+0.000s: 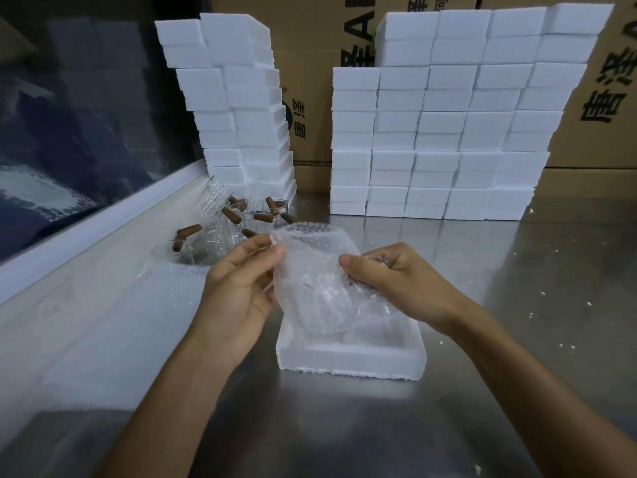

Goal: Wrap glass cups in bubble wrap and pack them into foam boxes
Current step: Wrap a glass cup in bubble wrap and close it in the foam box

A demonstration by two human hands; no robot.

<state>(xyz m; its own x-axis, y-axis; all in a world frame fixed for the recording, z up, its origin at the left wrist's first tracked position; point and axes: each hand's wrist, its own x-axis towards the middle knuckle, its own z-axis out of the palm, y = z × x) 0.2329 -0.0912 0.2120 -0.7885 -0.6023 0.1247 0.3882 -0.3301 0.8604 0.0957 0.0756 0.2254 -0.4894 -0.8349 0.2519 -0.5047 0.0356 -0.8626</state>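
With the left hand (241,288) pinching the bubble wrap (317,281) and the right hand (382,281) gripping its bundled side above the open foam box (351,357), a loosened grip could let the wrap unroll and the cup drop out.

Two bare forearms reach into view from the bottom edge. No sleeves, gloves, watch, rings or bracelets are visible anywhere on them. The left hand (241,270) and the right hand (389,277) are both uncovered, with short, plain, unpainted nails. Nothing else of the person appears.
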